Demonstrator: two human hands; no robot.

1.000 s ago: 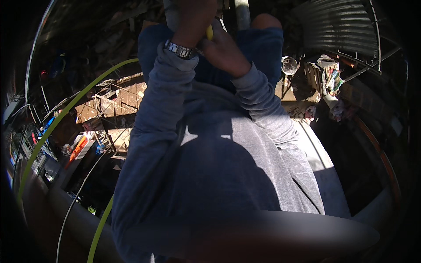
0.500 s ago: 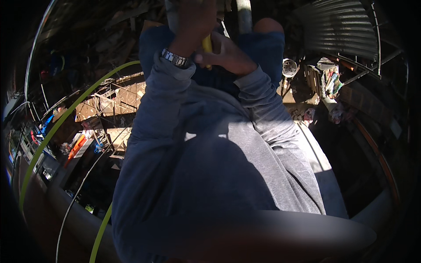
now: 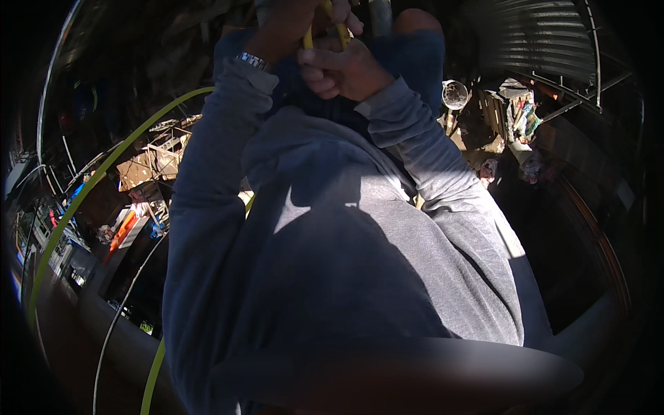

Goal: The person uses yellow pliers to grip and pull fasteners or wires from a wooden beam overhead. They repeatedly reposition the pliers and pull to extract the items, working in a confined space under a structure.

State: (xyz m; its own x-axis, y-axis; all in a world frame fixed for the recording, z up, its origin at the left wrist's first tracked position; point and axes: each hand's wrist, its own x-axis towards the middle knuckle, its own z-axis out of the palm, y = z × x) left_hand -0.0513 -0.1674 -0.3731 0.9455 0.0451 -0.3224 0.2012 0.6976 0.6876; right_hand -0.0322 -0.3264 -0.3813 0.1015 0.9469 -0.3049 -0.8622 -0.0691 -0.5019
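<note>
At the top edge my left hand [image 3: 294, 24], below which a metal-banded watch [image 3: 252, 60] sits on the wrist, closes its fingers round the upper part of a yellow thing [image 3: 308, 37]. Two yellow lengths of it show side by side, like a pair of tool handles or a bent loop; its upper end is hidden by the fingers and shadow. Just below, my right hand [image 3: 353, 69] is closed with curled fingers at the lower ends of the yellow lengths. Both hands are over my lap, between legs in dark blue cloth [image 3: 411, 72].
A yellow-green hose [image 3: 104, 169] arcs along my left side, near a thin pale cable [image 3: 124, 301]. Scrap and an orange object [image 3: 123, 227] lie at lower left. To the right are a round whitish container [image 3: 454, 95], corrugated sheet metal [image 3: 536, 41] and metal bars [image 3: 574, 104].
My left forearm has shifted left and upward. The yellow thing, formerly seen as one piece between the hands, now shows two separate lengths. My right hand has moved up slightly and its fingers are curled.
</note>
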